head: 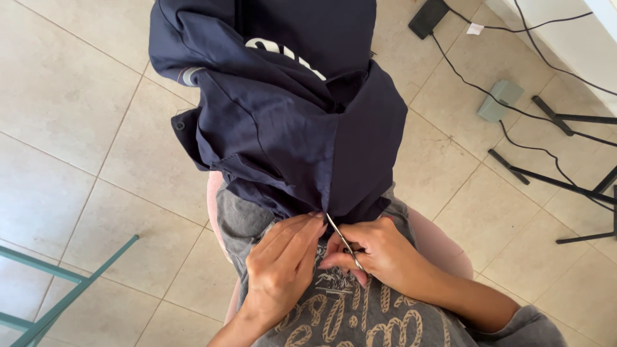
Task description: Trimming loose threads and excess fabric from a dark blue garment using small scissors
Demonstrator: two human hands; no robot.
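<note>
our right hand [379, 254] fingers clamp small silver scissors [344, 243], tips at the lower edge of the navy garment [289, 122], centre frame. our left hand [283, 263] fingers sit together, pinching that fabric edge just beside the blades. garment drapes from top centre down onto our lap. grey power adapter [500, 100] and black cables [533, 115] upper right, teal frame [58, 289] lower left.
</note>
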